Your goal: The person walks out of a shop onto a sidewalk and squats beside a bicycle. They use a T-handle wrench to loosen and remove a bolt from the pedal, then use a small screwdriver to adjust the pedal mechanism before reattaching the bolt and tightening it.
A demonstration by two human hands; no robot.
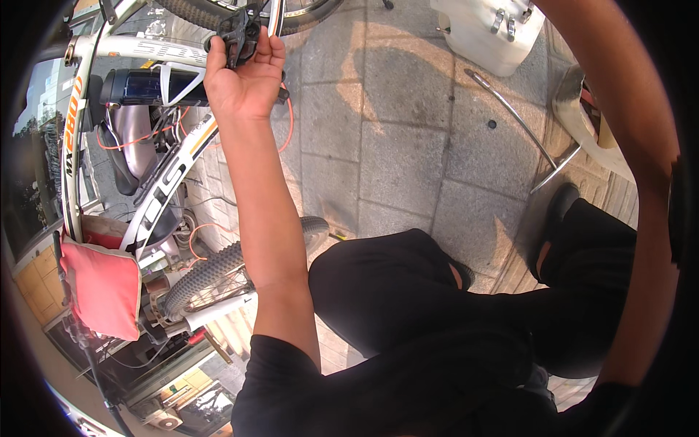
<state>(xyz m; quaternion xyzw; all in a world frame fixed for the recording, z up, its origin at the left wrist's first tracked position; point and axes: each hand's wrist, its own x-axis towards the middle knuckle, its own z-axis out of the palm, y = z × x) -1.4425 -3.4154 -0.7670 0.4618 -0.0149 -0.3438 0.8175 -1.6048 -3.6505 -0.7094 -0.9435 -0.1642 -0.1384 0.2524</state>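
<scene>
My left hand (247, 80) reaches up to a black bicycle pedal (240, 35). Its thumb and fingers are closed around the pedal's near side; the crank behind it is mostly hidden. The pedal sits beside the white bicycle frame (159, 200), which has orange and black markings. A dark cylindrical bottle or battery pack (142, 87) is fixed within the frame, left of my wrist. Along the right side my right arm runs upward and leaves the picture at the top, so that hand is out of sight.
A knobby rear tyre (196, 13) crosses the top, the front tyre (200, 280) stands lower left. A red cushion-like cover (105, 291) hangs near the handlebar. On the paving (400, 160) lie a bent metal rod (510, 109) and a whitish plastic container (491, 33).
</scene>
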